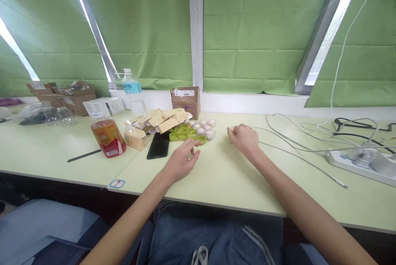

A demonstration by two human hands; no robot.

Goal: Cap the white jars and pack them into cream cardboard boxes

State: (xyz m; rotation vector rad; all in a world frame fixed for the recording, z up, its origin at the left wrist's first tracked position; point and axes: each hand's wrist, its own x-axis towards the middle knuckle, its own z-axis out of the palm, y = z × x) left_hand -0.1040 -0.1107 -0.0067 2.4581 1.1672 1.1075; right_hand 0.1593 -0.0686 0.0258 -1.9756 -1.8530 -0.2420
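Note:
My left hand (182,160) is over the table with its thumb and fingers apart. Its fingertips are beside the nearest green cup-like piece (201,138), and whether they touch it I cannot tell. Several more such green pieces (182,136) lie in rows just beyond. To their right sit several clear, rounded packs with pale pink-white contents (210,134). Farther right, my right hand (245,138) rests low at the tabletop, fingers curled. What they close on is hidden, though a pale edge shows beside them.
A heap of flattened cream boxes (163,120) lies behind a black phone (158,145). Leftward stand a red-orange canister (108,138) and a water bottle (133,93). A brown carton (186,100) is at the back. White cables (305,148) run to a power strip (349,161) at right.

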